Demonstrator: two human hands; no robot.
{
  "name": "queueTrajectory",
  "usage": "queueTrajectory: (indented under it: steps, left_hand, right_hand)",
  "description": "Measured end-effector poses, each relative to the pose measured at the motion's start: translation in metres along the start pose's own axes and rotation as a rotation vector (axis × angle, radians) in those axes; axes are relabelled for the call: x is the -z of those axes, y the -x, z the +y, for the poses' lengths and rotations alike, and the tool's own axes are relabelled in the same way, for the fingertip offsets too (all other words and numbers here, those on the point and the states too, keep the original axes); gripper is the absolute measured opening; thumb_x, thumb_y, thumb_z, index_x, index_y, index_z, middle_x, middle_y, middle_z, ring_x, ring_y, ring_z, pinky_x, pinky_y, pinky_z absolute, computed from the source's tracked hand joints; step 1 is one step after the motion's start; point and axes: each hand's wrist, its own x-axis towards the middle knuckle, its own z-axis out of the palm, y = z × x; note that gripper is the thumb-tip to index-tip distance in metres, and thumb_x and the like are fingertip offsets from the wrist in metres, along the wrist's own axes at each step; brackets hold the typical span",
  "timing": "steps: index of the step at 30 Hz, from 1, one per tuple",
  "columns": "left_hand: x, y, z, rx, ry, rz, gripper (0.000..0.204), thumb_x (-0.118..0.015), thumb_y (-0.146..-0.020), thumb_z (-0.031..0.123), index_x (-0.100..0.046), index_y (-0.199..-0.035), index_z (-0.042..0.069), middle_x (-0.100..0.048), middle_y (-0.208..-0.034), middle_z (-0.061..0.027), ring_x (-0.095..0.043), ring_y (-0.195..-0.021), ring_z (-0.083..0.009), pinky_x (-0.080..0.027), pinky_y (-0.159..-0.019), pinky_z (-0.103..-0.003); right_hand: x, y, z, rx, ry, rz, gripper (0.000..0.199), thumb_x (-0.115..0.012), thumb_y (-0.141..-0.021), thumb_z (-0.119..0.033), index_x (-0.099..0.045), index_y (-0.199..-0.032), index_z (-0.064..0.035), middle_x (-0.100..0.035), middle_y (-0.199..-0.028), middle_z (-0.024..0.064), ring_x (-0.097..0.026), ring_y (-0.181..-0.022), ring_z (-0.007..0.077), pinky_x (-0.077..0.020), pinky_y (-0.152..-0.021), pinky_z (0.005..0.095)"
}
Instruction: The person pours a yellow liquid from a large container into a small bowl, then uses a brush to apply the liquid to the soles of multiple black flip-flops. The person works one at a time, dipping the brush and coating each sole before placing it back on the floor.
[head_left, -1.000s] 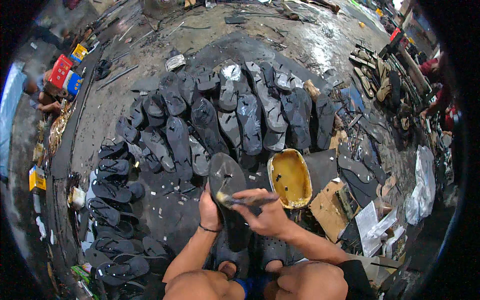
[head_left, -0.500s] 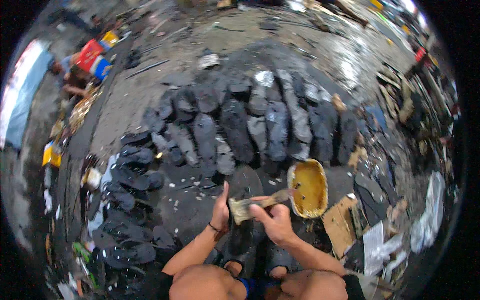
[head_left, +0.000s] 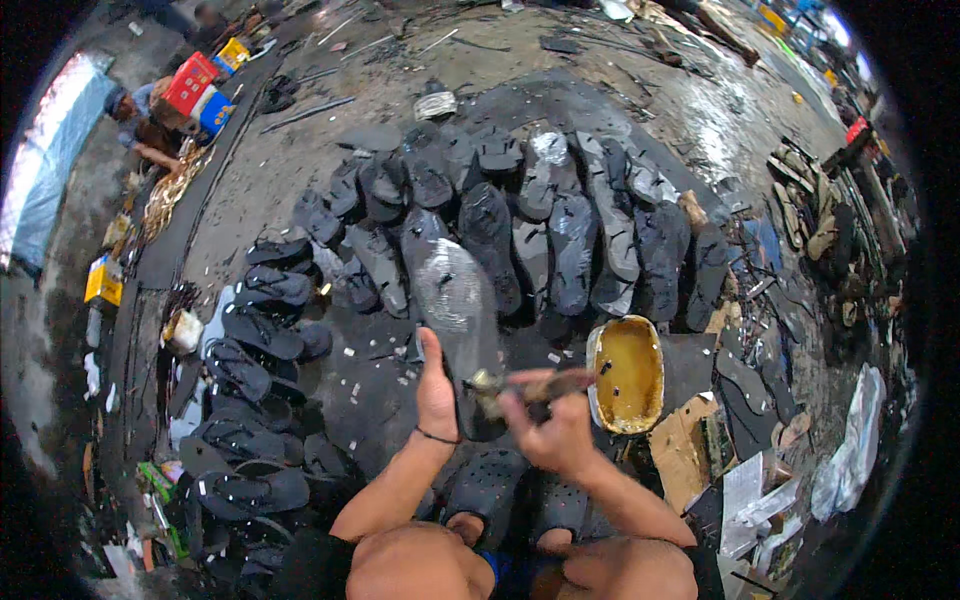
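My left hand [head_left: 437, 395] supports a dark shoe sole [head_left: 455, 300] along its left edge, thumb pointing up and the other fingers hidden behind it. The sole is tilted, and its far half glistens with a wet, streaky coating. In my right hand [head_left: 555, 435] is a brush [head_left: 540, 385], gripped by its handle and somewhat blurred. Its bristle end lies at the lower part of the sole. Just right of the brush stands an oblong, pale-rimmed tub [head_left: 592, 385] holding yellowish-brown liquid with dark specks.
Rows of dark soles [head_left: 573, 255] lie beyond my hands, some shiny. Flip-flops [head_left: 265, 492] are heaped at the left. Torn cardboard [head_left: 683, 455] and clear plastic [head_left: 850, 450] lie at the right. Another person [head_left: 140, 130] crouches at the far left beside a coloured box [head_left: 192, 85].
The sole has tipped up and away, so its glossy coated face now shows. The brush has turned in my right hand, its bristle end slightly higher in the picture.
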Motion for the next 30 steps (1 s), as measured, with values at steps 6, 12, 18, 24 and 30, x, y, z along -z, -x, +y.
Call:
queueTrajectory:
  steps: [6,12,18,24,30]
  left_hand:
    - [-0.008,-0.012,-0.012,-0.012,-0.123,0.086,0.079,-0.046,-0.090,0.073,-0.060,-0.118,0.001,-0.068,-0.107,-0.0112,-0.068,-0.092,-0.0221,-0.056,-0.081,-0.035]
    - [-0.022,-0.014,-0.015,-0.080,0.024,0.077,0.074,-0.048,-0.089,0.073,-0.064,-0.114,0.006,-0.070,-0.102,-0.0085,-0.069,-0.083,-0.0224,-0.058,-0.074,-0.036]
    - [-0.025,0.003,0.014,-0.067,-0.008,-0.048,0.075,-0.047,-0.090,0.072,-0.058,-0.125,0.006,-0.065,-0.107,-0.0051,-0.065,-0.094,-0.0191,-0.055,-0.083,-0.034]
    - [0.052,-0.009,0.027,-0.224,0.082,0.052,0.053,-0.041,-0.103,0.049,-0.056,-0.129,0.005,-0.068,-0.111,-0.0103,-0.067,-0.099,-0.0281,-0.055,-0.087,-0.041]
    - [0.141,-0.039,0.137,-0.307,0.096,0.094,0.057,-0.048,-0.099,0.054,-0.058,-0.128,0.006,-0.067,-0.120,-0.0104,-0.066,-0.106,-0.0287,-0.054,-0.089,-0.043]
  right_hand:
    - [0.013,-0.011,-0.010,-0.199,-0.309,0.010,0.018,-0.070,-0.088,-0.009,-0.067,-0.104,-0.0013,-0.070,-0.095,0.0077,-0.066,-0.087,0.0154,-0.0524,-0.078,0.0330]
    - [0.015,-0.019,-0.003,-0.290,-0.329,0.066,0.020,-0.075,-0.085,-0.016,-0.071,-0.099,-0.0021,-0.074,-0.093,0.0118,-0.070,-0.089,0.0204,-0.0522,-0.085,0.0340]
    - [0.022,-0.013,0.043,-0.499,-0.203,0.125,0.024,-0.074,-0.086,-0.015,-0.068,-0.104,-0.0008,-0.072,-0.093,0.0120,-0.066,-0.084,0.0158,-0.0518,-0.077,0.0306]
    - [-0.014,-0.007,-0.013,-0.327,-0.250,-0.190,0.021,-0.074,-0.087,-0.014,-0.069,-0.103,-0.0009,-0.073,-0.091,0.0117,-0.069,-0.083,0.0181,-0.0531,-0.076,0.0309]
    - [-0.015,0.016,-0.002,-0.511,-0.209,-0.265,0.023,-0.073,-0.088,-0.015,-0.067,-0.104,0.0005,-0.067,-0.084,0.0041,-0.060,-0.077,0.0115,-0.0481,-0.070,0.0271]
